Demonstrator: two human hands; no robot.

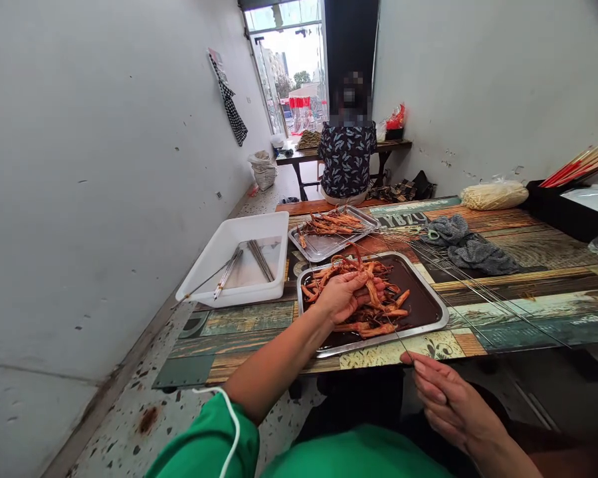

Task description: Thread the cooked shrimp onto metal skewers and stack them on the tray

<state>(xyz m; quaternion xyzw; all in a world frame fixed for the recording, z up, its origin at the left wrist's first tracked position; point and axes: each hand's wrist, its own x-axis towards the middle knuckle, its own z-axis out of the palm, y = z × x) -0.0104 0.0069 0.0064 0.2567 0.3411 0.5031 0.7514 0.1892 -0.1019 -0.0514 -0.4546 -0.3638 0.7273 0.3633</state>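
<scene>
Fingers of the left hand (347, 296) are curling around a long reddish-brown food piece (373, 289), clamped on it above the near metal tray (366, 343), while the right hand (443, 399) is pinching a thin metal skewer (401, 342) between thumb and fingers, just off the near edge of the table (264, 325). The skewer is running up from that pinch toward the piece; whether its tip is piercing it, I cannot tell. Doing this well is probably calling for a firm left grip, with the piece lying straight in line with the skewer, and for the right hand pushing along the shaft rather than sideways, since metal so thin is likely bending easily. The left fingertips should be staying out of the point's path, as the wet surface is probably making the piece slippery. Working over the tray is helping too: drips are likely landing in the dark liquid (421, 307) among the other pieces (369, 328).
</scene>
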